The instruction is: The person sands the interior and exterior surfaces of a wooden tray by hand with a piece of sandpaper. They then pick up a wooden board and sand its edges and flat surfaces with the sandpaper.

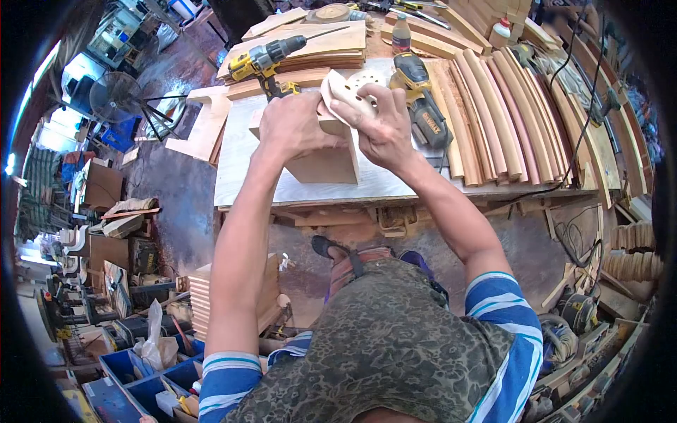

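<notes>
My left hand (290, 127) is closed over the top of a pale box (326, 166) standing on the near edge of the workbench. The palm and most of its fingertips are hidden. Beside it, my right hand (386, 130) grips pale round sanding discs (344, 90) with dark holes, fingers curled at their edge. The discs are tilted just above the box. A yellow and black random orbital sander (427, 106) lies right of my right hand. Behind my left hand is a yellow cordless drill (264, 60) with a long bit.
Curved wooden strips (504, 116) cover the bench's right side. Stacked boards (345, 42) and a bottle (401, 34) stand at the back. A black cable (589, 106) runs down the right. Blue bins (130, 374) and a wood stack (201, 303) are on the lower left.
</notes>
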Demonstrator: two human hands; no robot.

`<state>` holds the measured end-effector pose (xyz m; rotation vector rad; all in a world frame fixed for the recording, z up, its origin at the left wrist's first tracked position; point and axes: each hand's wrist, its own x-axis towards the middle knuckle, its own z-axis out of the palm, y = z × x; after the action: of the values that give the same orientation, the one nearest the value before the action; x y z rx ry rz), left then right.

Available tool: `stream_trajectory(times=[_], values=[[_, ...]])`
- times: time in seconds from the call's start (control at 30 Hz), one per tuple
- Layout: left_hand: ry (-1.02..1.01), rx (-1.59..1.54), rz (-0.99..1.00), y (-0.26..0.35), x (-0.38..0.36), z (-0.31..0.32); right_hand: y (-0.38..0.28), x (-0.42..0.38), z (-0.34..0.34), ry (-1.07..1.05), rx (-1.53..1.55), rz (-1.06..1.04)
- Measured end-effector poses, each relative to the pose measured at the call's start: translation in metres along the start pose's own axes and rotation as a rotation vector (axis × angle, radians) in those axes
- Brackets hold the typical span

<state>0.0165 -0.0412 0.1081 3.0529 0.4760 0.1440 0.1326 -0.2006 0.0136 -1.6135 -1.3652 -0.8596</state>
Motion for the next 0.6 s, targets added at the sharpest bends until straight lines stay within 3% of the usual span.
stream_trajectory(times=[0.6], values=[[-0.054, -0.006, -0.035, 0.001, 0.011, -0.008, 0.003, -0.02, 0.012, 0.081, -0.14, -0.029]])
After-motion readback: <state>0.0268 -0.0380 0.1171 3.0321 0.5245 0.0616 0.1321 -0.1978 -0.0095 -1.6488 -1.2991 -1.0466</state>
